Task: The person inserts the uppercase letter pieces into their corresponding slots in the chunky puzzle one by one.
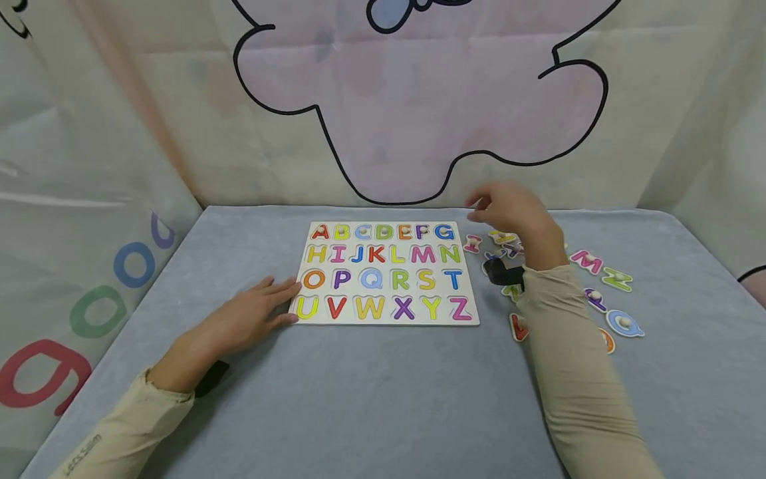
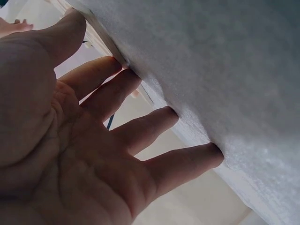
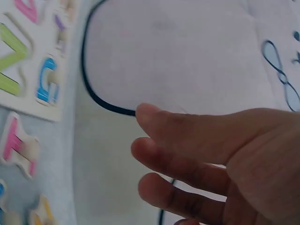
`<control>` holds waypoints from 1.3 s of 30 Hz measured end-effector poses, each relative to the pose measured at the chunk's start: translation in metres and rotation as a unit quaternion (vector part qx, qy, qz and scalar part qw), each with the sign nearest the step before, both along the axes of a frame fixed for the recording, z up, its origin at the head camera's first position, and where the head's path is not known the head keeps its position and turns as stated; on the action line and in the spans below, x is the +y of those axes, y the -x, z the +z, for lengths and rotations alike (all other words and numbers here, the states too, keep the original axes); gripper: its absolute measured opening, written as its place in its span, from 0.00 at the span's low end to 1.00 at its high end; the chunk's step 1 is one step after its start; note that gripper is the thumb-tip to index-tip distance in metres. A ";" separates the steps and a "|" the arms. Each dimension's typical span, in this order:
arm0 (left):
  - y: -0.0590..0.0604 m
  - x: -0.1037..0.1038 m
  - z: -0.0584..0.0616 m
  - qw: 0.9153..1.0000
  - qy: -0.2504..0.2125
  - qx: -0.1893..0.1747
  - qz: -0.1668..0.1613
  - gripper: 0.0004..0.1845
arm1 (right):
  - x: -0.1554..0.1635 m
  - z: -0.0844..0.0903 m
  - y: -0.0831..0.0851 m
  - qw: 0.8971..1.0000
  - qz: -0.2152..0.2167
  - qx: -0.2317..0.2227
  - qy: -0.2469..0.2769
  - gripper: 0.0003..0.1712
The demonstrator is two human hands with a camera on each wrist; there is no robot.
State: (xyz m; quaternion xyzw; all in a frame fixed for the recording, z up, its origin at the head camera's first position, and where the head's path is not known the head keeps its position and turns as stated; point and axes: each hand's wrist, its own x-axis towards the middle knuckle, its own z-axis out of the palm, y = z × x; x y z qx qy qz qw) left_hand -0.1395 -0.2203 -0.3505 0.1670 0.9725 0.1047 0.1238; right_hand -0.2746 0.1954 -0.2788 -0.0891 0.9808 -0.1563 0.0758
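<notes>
Overhead, from the head camera, we see our left hand lying flat on the grey table, fingers straight, their tips touching the near left corner of the alphabet puzzle board. Our right hand hovers above the table just past the board's far right corner, fingers loosely bent, holding nothing that we can make out. Below and behind that hand lie the loose letter pieces, scattered to the right of the board. To do this step well, we judge that the left hand should keep the board pinned while the right picks one piece by its knob. Open table lies toward us from both hands; the curtain wall stands close beyond the right hand.

Next, at the left wrist, we see our palm spread wide, the fingertips pressing into the soft table cover, with the board's pale edge just beside the upper fingers.

Lastly, at the right wrist, our fingers are gently curled and empty. Beyond their tips sits the board's corner with the blue G, and a loose pink letter lies nearer, apart from the hand.
</notes>
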 end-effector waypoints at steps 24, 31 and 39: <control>0.001 0.002 0.003 1.000 0.003 -0.015 0.004 0.37 | 0.075 0.006 -0.009 0.999 -0.011 -0.033 0.022 0.25; 0.003 0.001 0.004 1.000 0.004 -0.005 0.004 0.36 | 0.085 0.013 -0.010 0.999 -0.023 -0.011 0.022 0.25; 0.005 -0.001 -0.001 1.000 0.002 -0.006 0.005 0.36 | 0.073 -0.025 0.012 0.997 -0.006 -0.064 0.036 0.21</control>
